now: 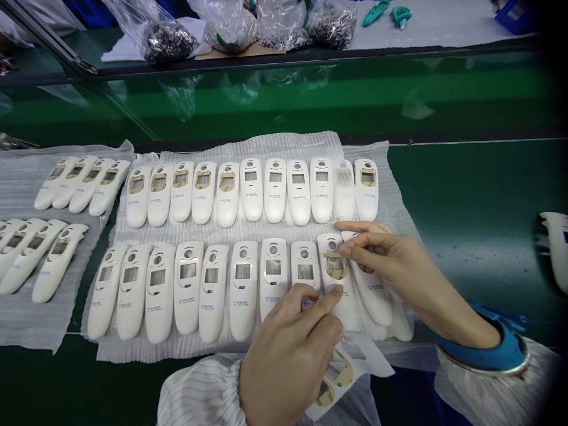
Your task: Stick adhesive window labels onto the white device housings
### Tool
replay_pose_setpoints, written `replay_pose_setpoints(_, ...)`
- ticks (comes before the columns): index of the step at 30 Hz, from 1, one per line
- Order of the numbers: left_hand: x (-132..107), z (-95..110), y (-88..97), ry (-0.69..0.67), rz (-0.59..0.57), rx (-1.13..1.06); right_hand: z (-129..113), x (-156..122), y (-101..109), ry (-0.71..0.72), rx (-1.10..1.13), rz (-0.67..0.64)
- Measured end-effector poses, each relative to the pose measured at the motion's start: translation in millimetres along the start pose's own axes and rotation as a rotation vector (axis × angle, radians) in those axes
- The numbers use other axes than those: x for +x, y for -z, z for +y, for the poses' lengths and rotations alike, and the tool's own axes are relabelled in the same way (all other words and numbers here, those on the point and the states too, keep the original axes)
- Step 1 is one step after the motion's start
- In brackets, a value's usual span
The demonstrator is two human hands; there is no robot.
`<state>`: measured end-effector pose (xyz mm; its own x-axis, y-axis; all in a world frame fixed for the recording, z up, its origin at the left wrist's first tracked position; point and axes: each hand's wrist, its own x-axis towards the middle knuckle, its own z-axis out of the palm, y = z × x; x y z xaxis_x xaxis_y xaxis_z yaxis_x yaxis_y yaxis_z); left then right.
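My left hand (295, 349) grips a white backing sheet (377, 358) that carries tan oval window stickers (341, 370). Its index finger reaches forward onto a white thermometer housing (344, 307) in the front row. A tan-rimmed sticker (336, 266) lies around that housing's window. At the sticker's upper right edge my right hand (390, 257) has thumb and index finger closed together, with another finger stretched out above. Under the right hand, a slanted thermometer housing (376, 302) also bears a tan sticker, partly hidden by the fingers.
Several white housings (242, 290) line two rows on a foam sheet (248, 234). More housings (60, 263) rest on another foam sheet to the left. A housing (557, 245) lies at the far right on the green table (479, 236). Bags of metal parts (171, 42) stand on the ledge behind.
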<state>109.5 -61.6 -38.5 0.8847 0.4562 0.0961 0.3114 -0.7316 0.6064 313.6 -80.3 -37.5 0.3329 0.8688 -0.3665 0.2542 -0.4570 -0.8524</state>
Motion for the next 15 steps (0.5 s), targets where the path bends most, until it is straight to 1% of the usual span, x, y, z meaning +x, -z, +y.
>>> replay_pose_setpoints(3,0.9,0.1,0.2,-0.002,0.003,0.003,1.4,0.1,0.3,0.000,0.007,0.006)
replay_pose_setpoints(8,0.9,0.1,1.7,-0.002,-0.025,0.010,1.2,-0.4,0.1,0.003,-0.003,0.009)
replay_pose_setpoints(15,1.2,0.8,1.7,-0.009,-0.022,0.009,-0.4,-0.9,-0.1,-0.003,0.002,0.018)
